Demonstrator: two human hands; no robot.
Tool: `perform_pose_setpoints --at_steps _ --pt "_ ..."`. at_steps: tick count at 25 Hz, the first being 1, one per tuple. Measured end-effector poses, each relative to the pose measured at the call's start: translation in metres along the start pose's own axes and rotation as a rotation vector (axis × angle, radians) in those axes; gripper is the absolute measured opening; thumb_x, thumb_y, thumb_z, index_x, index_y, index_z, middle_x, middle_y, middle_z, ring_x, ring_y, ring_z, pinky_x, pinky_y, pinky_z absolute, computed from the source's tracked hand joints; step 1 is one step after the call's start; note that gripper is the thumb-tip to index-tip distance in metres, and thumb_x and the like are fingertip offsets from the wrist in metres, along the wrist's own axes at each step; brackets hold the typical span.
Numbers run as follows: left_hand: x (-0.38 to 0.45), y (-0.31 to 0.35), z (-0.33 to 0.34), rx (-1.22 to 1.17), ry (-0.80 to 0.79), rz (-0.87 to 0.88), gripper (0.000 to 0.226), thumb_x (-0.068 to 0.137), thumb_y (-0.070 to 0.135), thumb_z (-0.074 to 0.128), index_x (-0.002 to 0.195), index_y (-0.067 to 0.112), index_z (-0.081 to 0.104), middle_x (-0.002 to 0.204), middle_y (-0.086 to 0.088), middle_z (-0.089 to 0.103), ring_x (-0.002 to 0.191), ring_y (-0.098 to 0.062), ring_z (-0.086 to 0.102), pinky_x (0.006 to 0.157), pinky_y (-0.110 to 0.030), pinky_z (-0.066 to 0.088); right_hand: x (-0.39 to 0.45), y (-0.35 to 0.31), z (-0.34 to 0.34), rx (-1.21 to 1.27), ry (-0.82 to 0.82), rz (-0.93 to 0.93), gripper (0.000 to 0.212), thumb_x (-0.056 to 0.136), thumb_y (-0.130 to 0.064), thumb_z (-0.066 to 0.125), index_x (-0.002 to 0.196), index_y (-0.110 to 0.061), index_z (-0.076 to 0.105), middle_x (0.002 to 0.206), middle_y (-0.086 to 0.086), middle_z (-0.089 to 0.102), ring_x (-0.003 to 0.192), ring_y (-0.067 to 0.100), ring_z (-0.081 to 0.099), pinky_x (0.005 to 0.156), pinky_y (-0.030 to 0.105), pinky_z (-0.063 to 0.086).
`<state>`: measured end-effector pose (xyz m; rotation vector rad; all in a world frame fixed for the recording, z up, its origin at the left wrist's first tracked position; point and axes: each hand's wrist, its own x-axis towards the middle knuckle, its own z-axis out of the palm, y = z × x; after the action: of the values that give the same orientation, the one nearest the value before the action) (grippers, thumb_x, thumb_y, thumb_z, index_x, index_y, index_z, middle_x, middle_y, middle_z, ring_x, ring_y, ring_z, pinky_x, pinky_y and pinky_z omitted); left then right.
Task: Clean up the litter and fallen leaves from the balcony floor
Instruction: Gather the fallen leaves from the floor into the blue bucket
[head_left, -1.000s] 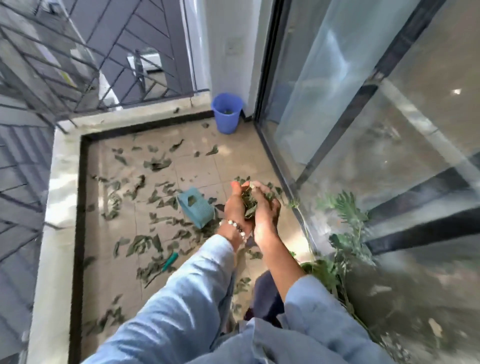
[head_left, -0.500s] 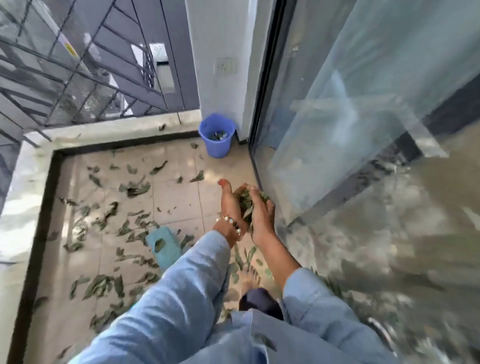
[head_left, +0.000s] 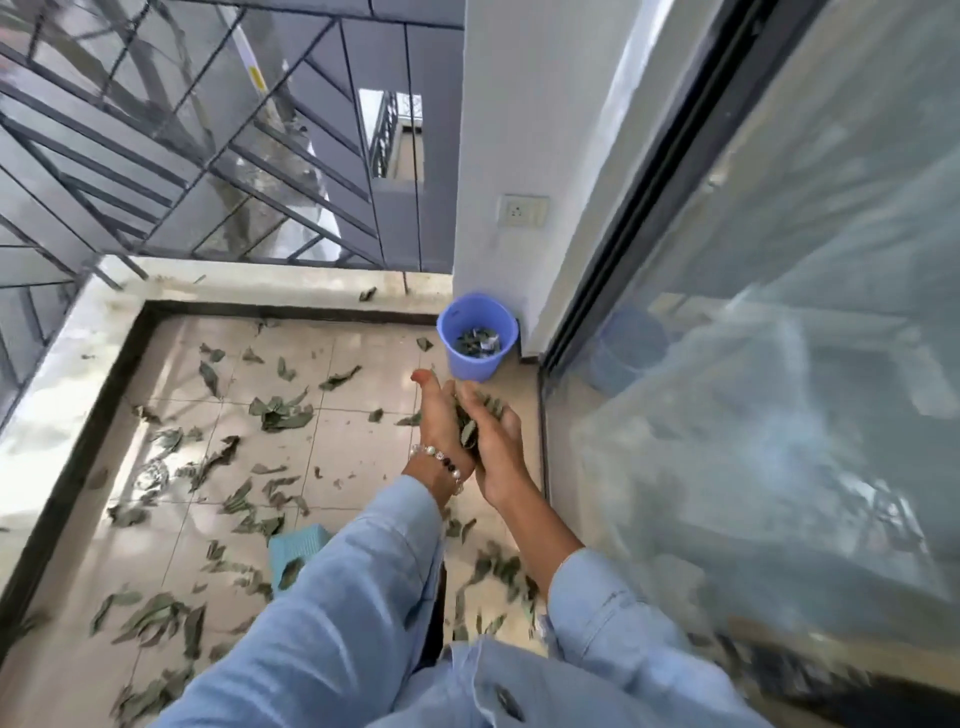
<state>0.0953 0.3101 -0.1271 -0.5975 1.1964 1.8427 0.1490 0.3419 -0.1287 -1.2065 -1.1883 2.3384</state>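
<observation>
- Both hands have carried the bundle of leaves nearer the blue bucket, which now sits just beyond the fingertips.
- Left hand and right hand cup together, each grip curled round the bundle between them.
- More fallen leaves lie scattered over the tiled balcony floor.
- Some leaves already lie inside the bucket.

Open air between the cupped hands and blue bucket; wall and glass door close on the right.
</observation>
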Motion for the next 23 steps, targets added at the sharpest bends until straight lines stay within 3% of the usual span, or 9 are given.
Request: perform_pose_setpoints --at_steps 2,6,9,11,15,17,20,21,23 --pt "0.046 0.033 0.017 -0.004 -0.029 -0.02 0.074 0.087 0.077 0.018 0.081 0.017 0.06 0.084 -0.008 0.062 0.088 -0.025 0.059 0.091 -0.035 0.046 0.059 -0.011 0.024 0.046 0.09 0.003 0.01 0.083 -0.013 0.072 0.092 -0.01 0.067 0.094 0.013 0.071 0.087 0.024 0.068 0.085 0.04 0.055" --pt "0.13 0.107 0.048 -0.001 -0.006 -0.079 0.063 0.095 0.066 0.018 0.096 0.019 0.06 0.096 -0.008 0.065 0.089 -0.025 0.061 0.079 -0.033 0.048 0.168 -0.043 0.073 0.129 0.217 0.082 0.013 0.079 -0.002 0.072 0.09 -0.01 0.07 0.093 0.015 0.071 0.084 0.026 0.067 0.084 0.041 0.055" --pt "0.186 0.143 0.066 0.001 0.003 -0.091 0.073 0.097 0.063 0.021 0.127 0.005 0.054 0.122 -0.016 0.063 0.113 -0.03 0.06 0.095 -0.037 0.048 0.231 -0.065 0.088 0.214 0.243 0.087 0.012 0.08 -0.001 0.071 0.089 -0.01 0.07 0.09 0.012 0.07 0.082 0.024 0.067 0.076 0.034 0.055" --pt "0.223 0.158 0.079 0.039 0.024 -0.11 0.072 0.098 0.06 0.024 0.129 0.002 0.052 0.129 -0.016 0.059 0.122 -0.027 0.055 0.106 -0.039 0.042 0.274 -0.075 0.085 0.26 0.279 0.102 0.011 0.08 -0.002 0.072 0.088 -0.009 0.069 0.088 0.012 0.07 0.078 0.023 0.067 0.071 0.032 0.054" --pt "0.308 0.151 0.094 0.06 0.096 -0.149 0.061 0.1 0.053 0.029 0.12 0.005 0.06 0.126 -0.011 0.062 0.11 -0.021 0.058 0.103 -0.037 0.044 0.369 -0.072 0.069 0.233 0.339 0.197 0.012 0.081 -0.009 0.072 0.092 -0.008 0.067 0.08 0.009 0.071 0.067 0.02 0.067 0.059 0.028 0.052" --pt "0.356 0.136 0.098 0.046 0.154 -0.201 0.059 0.101 0.051 0.031 0.12 0.004 0.06 0.12 -0.01 0.065 0.099 -0.018 0.062 0.094 -0.033 0.049 0.417 -0.057 0.059 0.186 0.391 0.251 0.021 0.082 -0.013 0.072 0.101 -0.006 0.066 0.082 0.01 0.071 0.066 0.019 0.067 0.056 0.027 0.052" --pt "0.448 0.109 0.099 0.043 0.178 -0.262 0.057 0.102 0.049 0.027 0.119 0.005 0.059 0.094 0.0 0.069 0.079 -0.007 0.066 0.073 -0.022 0.056 0.511 -0.02 0.035 0.122 0.43 0.327 0.032 0.085 -0.026 0.07 0.111 -0.008 0.065 0.099 0.014 0.071 0.075 0.022 0.068 0.061 0.029 0.052" --pt "0.476 0.103 0.099 0.047 0.191 -0.281 0.054 0.102 0.049 0.024 0.117 0.01 0.057 0.09 0.005 0.067 0.079 -0.004 0.064 0.075 -0.021 0.055 0.54 -0.007 0.025 0.106 0.408 0.356 0.034 0.086 -0.034 0.067 0.112 -0.011 0.065 0.105 0.013 0.071 0.081 0.023 0.067 0.064 0.031 0.052" --pt "0.529 0.091 0.093 0.058 0.239 -0.303 0.051 0.101 0.052 0.02 0.121 0.02 0.053 0.098 0.009 0.06 0.099 -0.005 0.06 0.08 -0.022 0.049 0.592 0.023 0.002 0.035 0.362 0.424 0.042 0.087 -0.053 0.059 0.114 -0.022 0.064 0.111 0.003 0.069 0.094 0.02 0.066 0.076 0.036 0.053"
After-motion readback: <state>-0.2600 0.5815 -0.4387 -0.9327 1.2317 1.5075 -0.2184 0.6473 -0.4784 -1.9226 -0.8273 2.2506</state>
